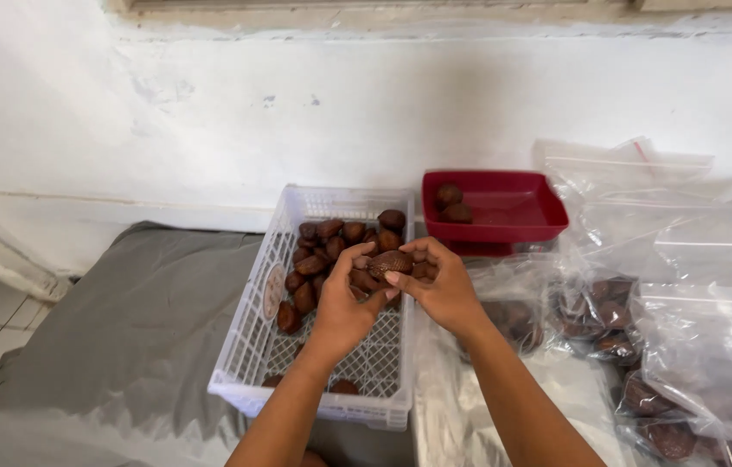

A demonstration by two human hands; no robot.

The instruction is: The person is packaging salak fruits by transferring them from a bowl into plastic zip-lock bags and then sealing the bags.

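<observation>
- A grey cloth covers the desk on the left, lying flat and rumpled at its near edge; nothing rests on it, so it serves only as a soft base.
- The white slotted basket stands on that cloth, with brown scaly fruits heaped toward its far end and a few loose at the near end.
- The left hand is raised over the basket, its grip closed on the near side of one brown scaly fruit, thumb up against it.
- The right hand meets it from the other side, fingertips pinched on the same fruit, so the fruit is held between both hands just above the basket's right half.
- Judged from this hold, the fruit is best turned slowly between the fingertips over the basket, so a slip drops it back among the others.
- The red tray behind holds two fruits and sits near, beyond the hands.
- Clear plastic bags on the right, some holding fruit, lie crumpled; light pressure would suit the skin.
</observation>
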